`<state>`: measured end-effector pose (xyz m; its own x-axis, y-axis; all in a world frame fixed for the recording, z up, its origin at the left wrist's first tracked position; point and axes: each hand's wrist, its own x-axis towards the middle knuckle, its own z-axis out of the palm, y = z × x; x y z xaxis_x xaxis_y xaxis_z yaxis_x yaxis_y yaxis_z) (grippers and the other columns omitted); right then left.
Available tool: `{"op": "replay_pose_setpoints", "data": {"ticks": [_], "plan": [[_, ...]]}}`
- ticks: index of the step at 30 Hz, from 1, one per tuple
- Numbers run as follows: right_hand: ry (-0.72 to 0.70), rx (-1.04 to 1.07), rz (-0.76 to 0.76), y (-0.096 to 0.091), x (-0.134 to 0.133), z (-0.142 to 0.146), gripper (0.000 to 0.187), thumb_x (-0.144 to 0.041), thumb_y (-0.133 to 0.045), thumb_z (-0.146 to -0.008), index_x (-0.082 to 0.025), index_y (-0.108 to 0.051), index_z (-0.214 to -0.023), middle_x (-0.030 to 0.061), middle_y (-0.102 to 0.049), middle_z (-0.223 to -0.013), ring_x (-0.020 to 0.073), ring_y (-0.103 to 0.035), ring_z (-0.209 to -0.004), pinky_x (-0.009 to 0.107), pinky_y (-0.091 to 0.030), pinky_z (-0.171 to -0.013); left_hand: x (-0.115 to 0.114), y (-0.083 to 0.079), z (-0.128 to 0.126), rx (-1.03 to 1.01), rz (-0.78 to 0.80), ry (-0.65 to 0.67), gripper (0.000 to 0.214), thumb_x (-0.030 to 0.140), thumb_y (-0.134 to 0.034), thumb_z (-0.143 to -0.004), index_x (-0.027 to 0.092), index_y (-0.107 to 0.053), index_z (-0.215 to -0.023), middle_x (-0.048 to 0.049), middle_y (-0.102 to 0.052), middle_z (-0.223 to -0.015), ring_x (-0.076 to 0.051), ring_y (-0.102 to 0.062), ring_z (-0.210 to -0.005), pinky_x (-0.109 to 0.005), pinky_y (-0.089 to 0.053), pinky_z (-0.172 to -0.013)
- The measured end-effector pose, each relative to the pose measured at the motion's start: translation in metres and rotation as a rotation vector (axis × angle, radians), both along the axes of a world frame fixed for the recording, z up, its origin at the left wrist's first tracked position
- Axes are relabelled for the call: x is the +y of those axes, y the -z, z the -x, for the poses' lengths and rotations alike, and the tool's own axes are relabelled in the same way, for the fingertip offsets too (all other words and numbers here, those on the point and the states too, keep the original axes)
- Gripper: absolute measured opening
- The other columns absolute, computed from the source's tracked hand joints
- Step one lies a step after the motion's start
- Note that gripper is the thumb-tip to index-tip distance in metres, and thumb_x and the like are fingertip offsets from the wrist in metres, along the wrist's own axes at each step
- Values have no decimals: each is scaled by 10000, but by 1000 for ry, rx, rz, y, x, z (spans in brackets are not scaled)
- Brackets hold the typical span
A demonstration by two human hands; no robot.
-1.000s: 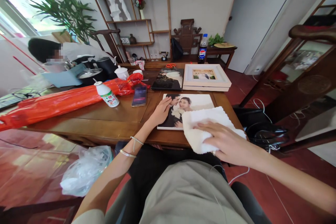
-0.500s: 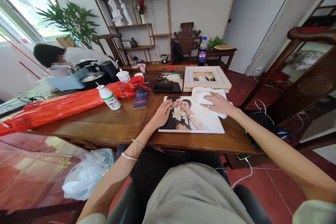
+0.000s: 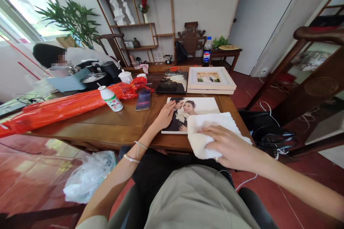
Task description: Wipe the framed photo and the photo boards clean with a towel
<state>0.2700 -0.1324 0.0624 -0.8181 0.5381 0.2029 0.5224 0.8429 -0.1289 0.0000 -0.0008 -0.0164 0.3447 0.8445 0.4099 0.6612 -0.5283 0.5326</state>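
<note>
Left hand (image 3: 164,114) is down flat on the left edge of the wedding photo print (image 3: 200,105), fingers straight and close together, pressing on the picture and gripping nothing. Over to the right hand (image 3: 231,147): palm down on the white towel (image 3: 202,130), fingers stretched forward and only slightly bent, pushing the cloth onto the surface rather than pinching it; the thumb's underside is hidden, so no closed grip shows. The towel covers the near right part of the print and spills past the near edge of the desk (image 3: 118,121). The print itself lies flat at the desk's near right corner, its far half showing. Behind it, toward the far edge, a dark photo album (image 3: 173,81) sits just beside a white picture frame (image 3: 211,79), with orange scissors (image 3: 175,68) beyond the album. Left of the print lies a phone (image 3: 143,100), face up, and next to that a small white bottle (image 3: 111,98) stands upright against a long orange plastic wrap (image 3: 59,109) that runs along the desk's left side. A white teapot (image 3: 125,76) stands at the far edge. Down on the red floor by the left forearm, a clear plastic bag (image 3: 88,175). Another person (image 3: 52,55) sits at the far left.
</note>
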Motion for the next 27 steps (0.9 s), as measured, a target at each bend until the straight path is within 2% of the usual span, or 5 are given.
{"op": "replay_pose_setpoints", "data": {"ticks": [3, 11, 15, 20, 27], "plan": [[5, 0, 27, -1, 17, -1, 256, -103, -585, -629, -197, -679, -848, 123, -578, -1223, 295, -467, -1187, 446, -379, -976, 0, 0, 0, -12, 0, 2, 428, 233, -335, -922, 82, -511, -1283, -156, -474, -1390, -209, -378, -1337, -407, -271, -1132], [114, -24, -7, 10, 138, -21, 176, -177, -517, -765, -171, -644, -887, 127, -644, -1001, 286, -547, -1031, 368, -419, -829, 0, -1, 0, -22, 13, 2, 422, 243, -340, -922, 115, -517, -1283, -135, -479, -1390, -210, -376, -1339, -410, -273, -1132], [173, 58, -27, 17, 173, -27, 168, -265, -493, -828, -179, -632, -865, 85, -634, -879, 238, -566, -849, 315, -408, -738, 0, 0, 0, -31, 12, -4, 416, 246, -340, -923, 130, -526, -1277, -125, -486, -1386, -206, -386, -1333, -410, -278, -1130], [168, 61, -51, 17, 159, -27, 144, -220, -497, -792, -173, -632, -805, 93, -628, -877, 231, -564, -802, 318, -413, -709, 0, -1, 0, -33, 6, -6, 411, 234, -341, -920, 129, -531, -1270, -126, -496, -1376, -207, -395, -1327, -412, -285, -1127], [52, 96, -47, 18, 72, -19, 280, -38, -470, -583, -189, -639, -749, 107, -541, -1312, 302, -450, -1228, 468, -381, -971, -1, -2, -2, -32, 9, -13, 410, 238, -345, -922, 118, -526, -1271, -133, -486, -1384, -209, -392, -1327, -413, -280, -1128]]}}
